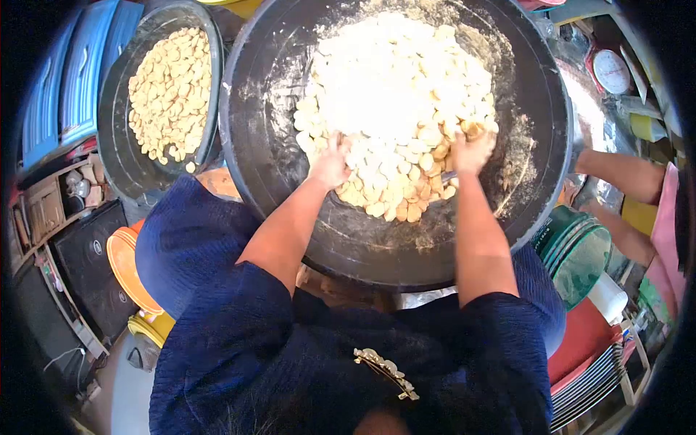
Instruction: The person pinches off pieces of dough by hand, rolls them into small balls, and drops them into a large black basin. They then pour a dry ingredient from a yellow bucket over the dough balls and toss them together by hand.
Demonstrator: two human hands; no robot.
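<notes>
A large round black basin (348,250) holds a heap of pale, flat, rounded pieces (395,174), glaring white in the sunlight at its upper part. Light powder clings to the basin's inner walls. My left hand (331,161) lies at the heap's lower left edge, fingers pushed partly among the pieces. On the right side of the heap, my right hand (473,148) touches the pieces, its fingers partly sunk in or lost in glare. Whether either hand grips any pieces cannot be made out.
A smaller dark basin (116,148) with similar pieces stands at upper left, beside blue drawers (80,80). Another person's arms (623,174) reach in from the right. Green stacked baskets (580,254), a red stack (580,341) and a round dial scale (611,71) are also on the right.
</notes>
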